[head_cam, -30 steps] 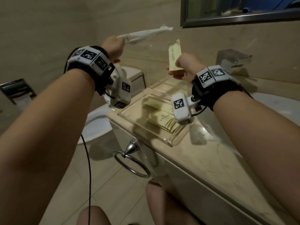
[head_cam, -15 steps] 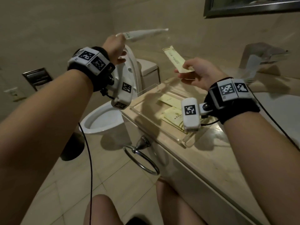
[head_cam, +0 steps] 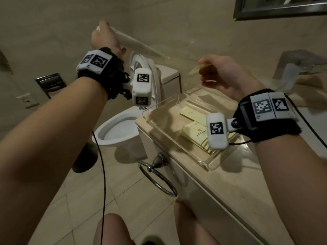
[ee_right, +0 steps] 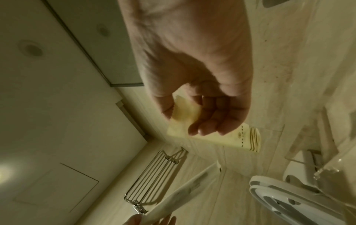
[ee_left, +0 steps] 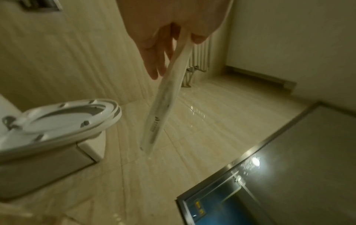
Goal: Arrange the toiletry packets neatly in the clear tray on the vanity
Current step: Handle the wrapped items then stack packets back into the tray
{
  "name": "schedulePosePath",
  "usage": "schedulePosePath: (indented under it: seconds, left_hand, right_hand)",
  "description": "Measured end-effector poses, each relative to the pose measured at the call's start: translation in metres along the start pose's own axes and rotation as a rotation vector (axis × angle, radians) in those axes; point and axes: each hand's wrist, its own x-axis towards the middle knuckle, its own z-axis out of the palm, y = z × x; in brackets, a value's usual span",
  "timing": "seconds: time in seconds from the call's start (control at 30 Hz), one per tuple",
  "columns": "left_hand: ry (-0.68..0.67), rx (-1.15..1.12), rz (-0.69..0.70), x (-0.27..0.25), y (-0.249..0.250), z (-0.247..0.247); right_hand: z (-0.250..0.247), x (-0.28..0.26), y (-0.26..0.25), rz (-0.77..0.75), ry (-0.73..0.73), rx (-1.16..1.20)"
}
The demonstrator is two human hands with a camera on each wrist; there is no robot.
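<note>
My left hand (head_cam: pixel 104 37) is raised by the wall and pinches one end of a long white packet (head_cam: pixel 139 45) that slants down to the right; the left wrist view shows the white packet (ee_left: pixel 165 97) hanging from the fingers (ee_left: pixel 154 60). My right hand (head_cam: pixel 224 75) hovers above the far end of the clear tray (head_cam: pixel 177 144) and pinches a pale yellow flat packet (head_cam: pixel 194 68); in the right wrist view the yellow packet (ee_right: pixel 221 137) sticks out past the curled fingers (ee_right: pixel 210 121). Two yellow packets (head_cam: pixel 194 129) lie side by side in the tray.
The tray sits at the left end of the marble vanity (head_cam: pixel 230 200). A towel ring (head_cam: pixel 157 175) hangs on the vanity's side. A toilet (head_cam: pixel 123 128) with raised seat stands to the left, a clear tissue holder (head_cam: pixel 297 68) at the far right, a mirror (head_cam: pixel 283 6) above.
The left hand has swung the white packet from level to slanting down toward the right. The right hand has turned the yellow packet from upright to nearly flat and edge-on.
</note>
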Motion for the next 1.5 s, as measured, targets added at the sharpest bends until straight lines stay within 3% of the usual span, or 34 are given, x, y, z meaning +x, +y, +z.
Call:
schedulePosePath:
  seconds: [0.13,0.4,0.53,0.6,0.7,0.87,1.1,1.23,1.3,1.4,1.5]
  left_hand:
    - [-0.017,-0.114,0.147,-0.001,0.001,0.013]
    - [-0.419,0.450,0.323,-0.036,-0.014,0.031]
    - [-0.698,1.029,0.664,-0.061,-0.016,0.033]
    - [-0.849,1.209,0.751,-0.071,-0.018,0.033]
    - [-0.974,1.347,0.811,-0.080,-0.025,0.033]
    - [-1.029,1.427,0.944,-0.089,-0.037,0.037]
    - [-0.875,1.402,0.836,-0.095,-0.038,0.050]
    - [-0.816,1.398,0.834,-0.099,-0.034,0.054]
    - [-0.804,1.319,0.726,-0.098,-0.030,0.055]
    - [-0.793,1.123,0.451,-0.094,-0.023,0.056]
    - [-0.728,0.985,0.242,-0.091,-0.021,0.057]
  right_hand:
    - [-0.003,0.001,0.001,-0.063,-0.040,0.026]
    - [-0.013,0.005,-0.001,-0.255,0.144,0.023]
    - [-0.010,0.007,0.000,-0.184,0.158,0.199]
    - [-0.008,0.008,0.001,-0.127,0.159,0.349]
    - [-0.008,0.007,0.001,-0.041,0.103,0.535]
    - [-0.006,0.001,-0.004,0.017,0.001,0.666]
    - [-0.002,0.000,-0.005,0.057,0.032,0.684]
    - [0.002,-0.001,-0.008,-0.001,0.062,0.484]
    - [0.001,-0.001,-0.010,-0.041,0.130,0.317]
    - [-0.001,0.003,-0.008,-0.026,0.223,-0.002]
    - [-0.003,0.004,-0.003,0.052,0.193,-0.199]
